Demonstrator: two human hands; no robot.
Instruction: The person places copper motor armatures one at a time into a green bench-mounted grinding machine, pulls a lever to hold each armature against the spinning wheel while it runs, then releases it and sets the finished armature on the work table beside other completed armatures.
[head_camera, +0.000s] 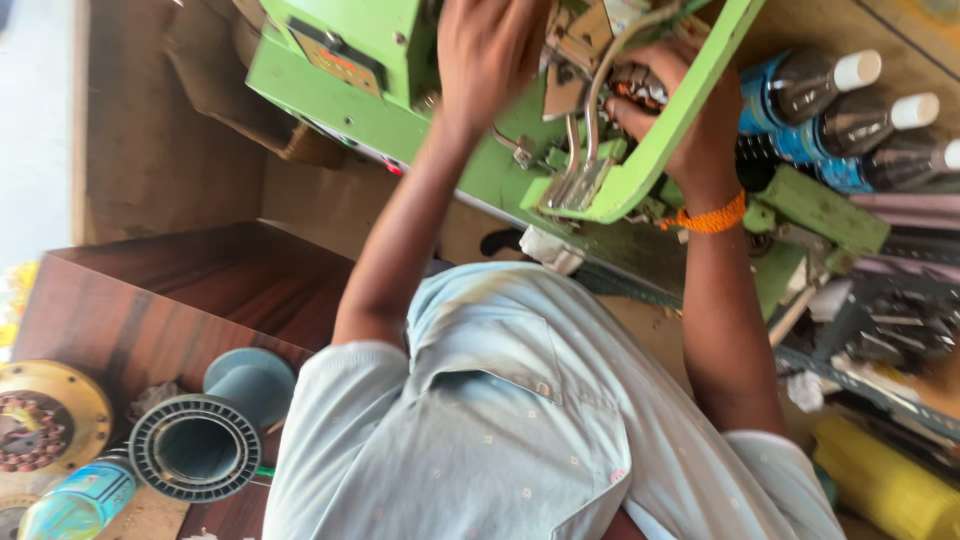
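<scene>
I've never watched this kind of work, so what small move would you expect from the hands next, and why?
Probably the right hand turns the copper-wound part slightly. It grips that part inside the green machine, while the left hand rests on the machine above, near the bent metal arm.

bright daylight, motion blur up top

daylight was strong and even, blown out to white along the left edge. the left hand (490, 55) smeared with motion blur. white bottle caps (857, 70) glared; the bottom-left corner sat soft, shadows stayed faint.
</scene>
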